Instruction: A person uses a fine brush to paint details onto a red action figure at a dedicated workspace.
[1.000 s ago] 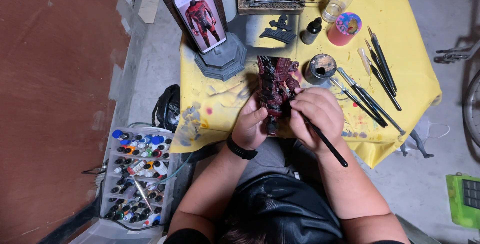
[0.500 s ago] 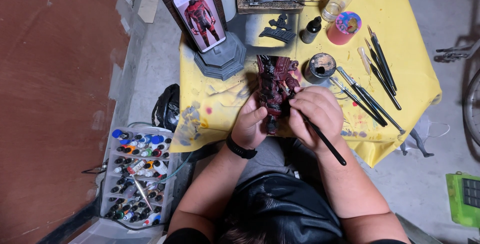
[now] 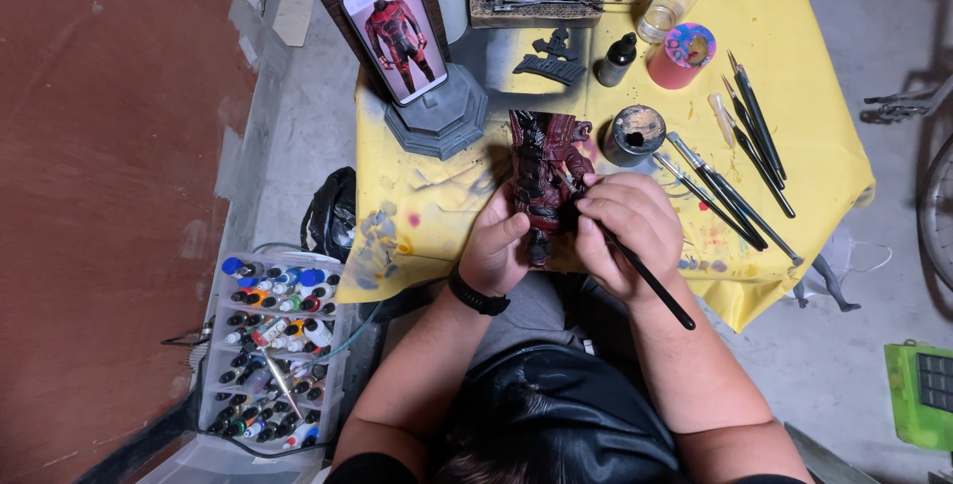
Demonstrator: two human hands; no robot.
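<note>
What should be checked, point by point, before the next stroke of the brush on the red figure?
1. Left hand grips the red figure firmly: ok.
2. Right hand holds the brush like a pen: ok.
3. Brush tip touches the figure: cannot tell, fingers hide it.
4. Paint pot is open and close by: ok.
5. Phone shows the red reference picture, facing the person: ok.
6. Spare brushes lie apart from the hands on the yellow cloth: ok.
</note>
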